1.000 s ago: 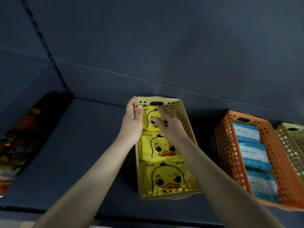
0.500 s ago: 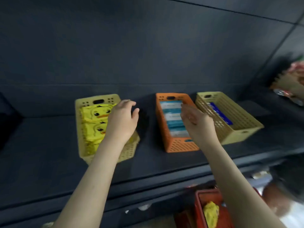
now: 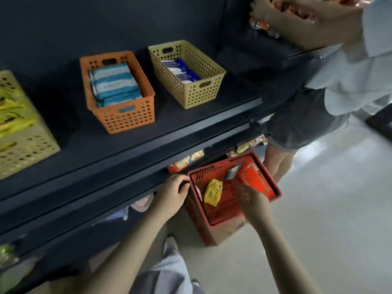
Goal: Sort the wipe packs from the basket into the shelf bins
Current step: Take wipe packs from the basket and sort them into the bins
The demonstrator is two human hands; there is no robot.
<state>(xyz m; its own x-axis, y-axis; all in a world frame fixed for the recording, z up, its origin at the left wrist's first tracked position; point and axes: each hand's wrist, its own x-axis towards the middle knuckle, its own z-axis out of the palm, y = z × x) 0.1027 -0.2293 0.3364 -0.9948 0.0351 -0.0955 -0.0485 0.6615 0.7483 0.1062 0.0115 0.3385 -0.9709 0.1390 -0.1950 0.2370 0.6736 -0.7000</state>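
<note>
Left yellow bin [image 3: 25,158] cut off by the edge, blurred; right hand [image 3: 252,200] motion-smeared, grasp unclear

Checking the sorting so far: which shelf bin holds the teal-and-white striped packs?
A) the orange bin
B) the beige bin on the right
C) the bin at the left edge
A: the teal-and-white striped packs lie stacked in the orange bin, while the beige bin to its right holds dark blue packs and the left-edge bin holds yellow packs.
</note>
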